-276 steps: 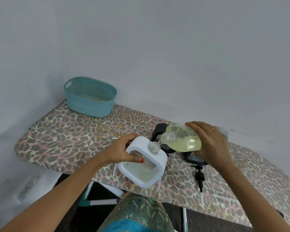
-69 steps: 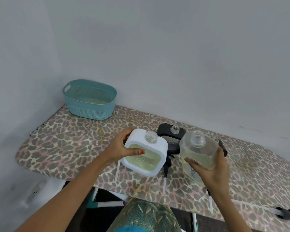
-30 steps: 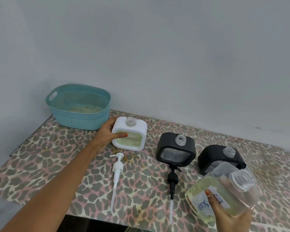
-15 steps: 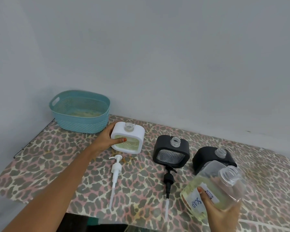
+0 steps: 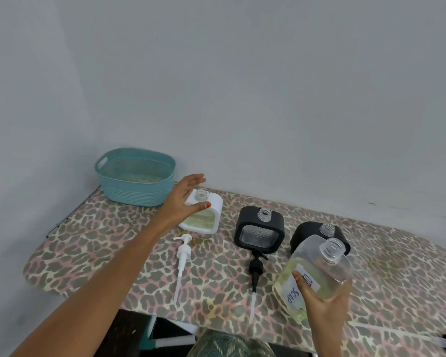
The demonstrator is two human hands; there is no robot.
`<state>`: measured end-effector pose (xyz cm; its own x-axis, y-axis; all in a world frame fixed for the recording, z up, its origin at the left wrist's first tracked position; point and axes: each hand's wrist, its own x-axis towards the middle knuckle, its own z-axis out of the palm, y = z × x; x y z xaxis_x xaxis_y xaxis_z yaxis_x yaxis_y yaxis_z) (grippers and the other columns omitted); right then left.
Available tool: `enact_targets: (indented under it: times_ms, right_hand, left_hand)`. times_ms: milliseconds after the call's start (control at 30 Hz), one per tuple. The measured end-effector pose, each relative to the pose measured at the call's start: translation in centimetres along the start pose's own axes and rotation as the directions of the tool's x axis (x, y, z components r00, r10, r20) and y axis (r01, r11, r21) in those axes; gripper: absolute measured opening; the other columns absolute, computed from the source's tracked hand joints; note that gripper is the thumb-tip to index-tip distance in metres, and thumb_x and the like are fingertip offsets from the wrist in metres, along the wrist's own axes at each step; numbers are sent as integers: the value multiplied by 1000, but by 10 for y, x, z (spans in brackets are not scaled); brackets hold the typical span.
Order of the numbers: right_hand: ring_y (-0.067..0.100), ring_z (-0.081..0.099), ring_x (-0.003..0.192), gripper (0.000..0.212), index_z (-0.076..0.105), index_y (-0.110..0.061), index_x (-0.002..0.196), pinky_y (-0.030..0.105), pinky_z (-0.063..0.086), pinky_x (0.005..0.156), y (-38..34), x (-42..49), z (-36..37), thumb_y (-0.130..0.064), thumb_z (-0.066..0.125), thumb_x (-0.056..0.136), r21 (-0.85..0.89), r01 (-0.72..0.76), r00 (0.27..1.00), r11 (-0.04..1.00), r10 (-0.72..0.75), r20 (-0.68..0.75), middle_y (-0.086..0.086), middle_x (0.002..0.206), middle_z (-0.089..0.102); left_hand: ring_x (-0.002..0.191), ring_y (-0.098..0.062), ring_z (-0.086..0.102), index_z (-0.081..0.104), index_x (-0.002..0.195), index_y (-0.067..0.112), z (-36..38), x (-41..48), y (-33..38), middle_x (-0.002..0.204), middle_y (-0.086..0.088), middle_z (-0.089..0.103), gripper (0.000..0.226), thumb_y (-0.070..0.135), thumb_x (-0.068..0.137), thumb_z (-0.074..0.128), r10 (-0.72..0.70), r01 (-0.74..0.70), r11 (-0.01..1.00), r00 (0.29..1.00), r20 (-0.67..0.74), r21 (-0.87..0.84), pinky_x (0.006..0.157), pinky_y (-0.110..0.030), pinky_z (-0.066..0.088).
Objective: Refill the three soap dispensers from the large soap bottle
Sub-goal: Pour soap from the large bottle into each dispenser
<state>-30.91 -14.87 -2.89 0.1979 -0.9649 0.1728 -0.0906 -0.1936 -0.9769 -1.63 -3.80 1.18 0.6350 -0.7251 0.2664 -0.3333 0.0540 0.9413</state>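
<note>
A long board (image 5: 113, 253) covered in leopard-print cloth carries a teal perforated plastic basket (image 5: 137, 191) at its far left corner. The right hand (image 5: 322, 302) curls round a large clear plastic soap bottle (image 5: 320, 269), uncapped and tilted, above the board's near edge. A white square dispenser (image 5: 215, 204) holding pale soap, a black square dispenser (image 5: 259, 228) and a second black dispenser (image 5: 307, 230) stand open-necked in a row. A white pump (image 5: 183, 256) and a black pump (image 5: 255, 269) lie before them. The left hand (image 5: 183, 199), fingers spread wide, is at the white dispenser, possibly touching it.
</note>
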Motion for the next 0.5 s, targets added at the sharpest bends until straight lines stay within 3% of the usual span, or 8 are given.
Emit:
enact_targets:
  times_ms: [100,200,367,500]
  right_hand:
    - [22,57,101,74,41,-19,123,51,47,93,3,0,0,-4,81,62,28,-15,1000,999,15,3,-5,104,57]
    - [22,57,98,69,41,-26,115,55,48,90,6,0,0,-9,81,62,33,-25,1000,999,25,6,-5,102,57]
    - [25,60,101,70,42,-49,101,54,50,88,9,0,0,-9,82,61,67,-19,1000,998,17,23,-5,105,59]
    - [22,58,104,78,44,-40,112,51,49,90,8,1,0,-23,89,51,48,9,1000,999,-9,3,-3,110,59]
  left_hand:
    - [112,7,51,44,117,32,23,6,11,119,13,55,58,7,73,72,15,-11,999,997,72,-53,105,-19,35]
    - [117,-1,49,41,122,28,53,9,16,120,7,54,62,6,73,72,-5,19,995,990,143,-96,107,-19,32]
    - [134,-11,29,25,138,26,93,15,0,143,1,35,87,19,70,78,-112,88,992,942,316,89,113,-29,23]
    - [132,-15,33,16,142,21,110,16,-21,146,-1,29,99,15,67,80,-181,154,982,935,303,111,110,-33,32]
